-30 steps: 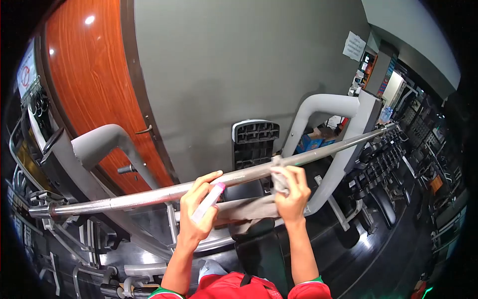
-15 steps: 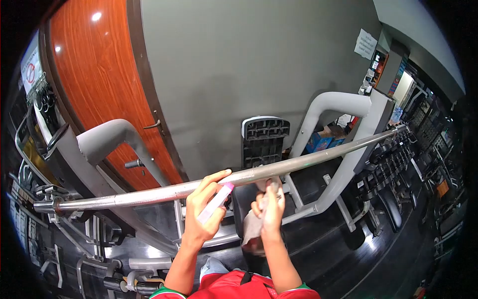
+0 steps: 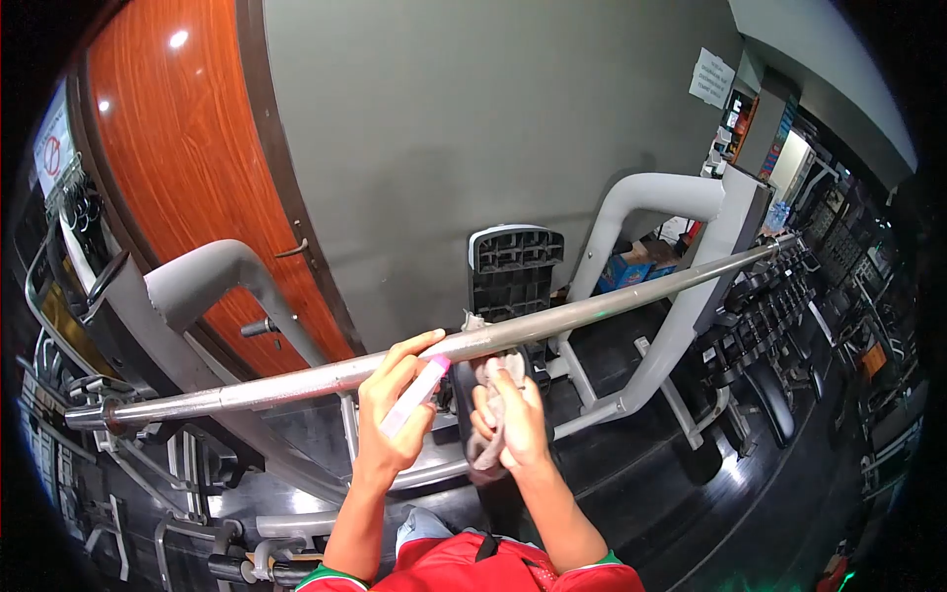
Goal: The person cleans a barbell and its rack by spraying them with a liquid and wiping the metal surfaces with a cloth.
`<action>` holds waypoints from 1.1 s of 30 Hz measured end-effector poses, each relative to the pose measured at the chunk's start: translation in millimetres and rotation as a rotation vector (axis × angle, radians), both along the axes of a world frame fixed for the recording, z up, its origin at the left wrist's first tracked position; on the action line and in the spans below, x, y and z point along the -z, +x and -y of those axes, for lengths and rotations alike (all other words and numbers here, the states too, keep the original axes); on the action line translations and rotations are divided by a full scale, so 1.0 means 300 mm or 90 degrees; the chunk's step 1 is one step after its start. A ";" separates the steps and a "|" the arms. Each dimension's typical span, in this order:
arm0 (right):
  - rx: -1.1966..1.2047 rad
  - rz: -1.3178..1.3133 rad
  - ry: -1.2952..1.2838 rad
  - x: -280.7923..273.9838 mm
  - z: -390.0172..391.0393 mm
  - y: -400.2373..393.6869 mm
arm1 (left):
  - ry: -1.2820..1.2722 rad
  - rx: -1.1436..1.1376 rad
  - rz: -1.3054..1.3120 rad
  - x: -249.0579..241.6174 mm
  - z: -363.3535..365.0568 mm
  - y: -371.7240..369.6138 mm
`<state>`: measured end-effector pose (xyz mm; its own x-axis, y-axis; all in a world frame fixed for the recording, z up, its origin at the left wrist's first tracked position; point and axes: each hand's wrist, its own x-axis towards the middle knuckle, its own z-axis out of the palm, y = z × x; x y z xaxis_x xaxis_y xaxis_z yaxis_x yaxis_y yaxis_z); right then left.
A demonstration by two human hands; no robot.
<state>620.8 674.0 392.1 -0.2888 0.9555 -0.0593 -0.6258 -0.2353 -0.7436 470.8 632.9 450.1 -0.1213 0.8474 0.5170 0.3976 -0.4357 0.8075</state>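
Observation:
A long steel barbell bar [image 3: 577, 314] runs slantwise across the head view, its right end farther away. My left hand [image 3: 390, 414] is closed around a slim white tube with a pink tip [image 3: 412, 400], whose exact kind I cannot make out. The fingertips of that hand rest on top of the bar. Just right of it, my right hand [image 3: 515, 419] grips a greyish cloth [image 3: 490, 449] beneath the bar. A corner of the cloth pokes up behind the bar, so it lies partly around the metal.
Grey machine frames [image 3: 631, 222] stand at both sides under the bar. A black padded backrest [image 3: 513, 266] rises behind it. Farther off are a wooden door [image 3: 168, 148], a grey wall [image 3: 473, 109], a dumbbell rack [image 3: 755, 335] and blue boxes [image 3: 631, 268].
My right hand and the cloth have shifted slightly left, closer to my left hand, and a cloth corner now shows above the bar. My left hand keeps its hold on the tube.

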 end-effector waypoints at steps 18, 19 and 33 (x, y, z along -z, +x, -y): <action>-0.010 0.091 0.036 0.005 0.019 -0.032 | 0.047 0.024 -0.009 0.018 -0.008 -0.019; -0.012 0.069 0.012 -0.003 0.003 0.001 | 0.043 0.046 -0.017 0.021 -0.007 -0.028; 0.529 0.174 0.112 -0.021 -0.055 0.238 | 0.073 0.048 -0.027 0.039 -0.017 -0.030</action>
<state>692.1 690.7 398.5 0.5037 0.8520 0.1427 -0.3395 0.3471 -0.8742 461.7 638.1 438.4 -0.0359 0.7888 0.6137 0.3933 -0.5534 0.7342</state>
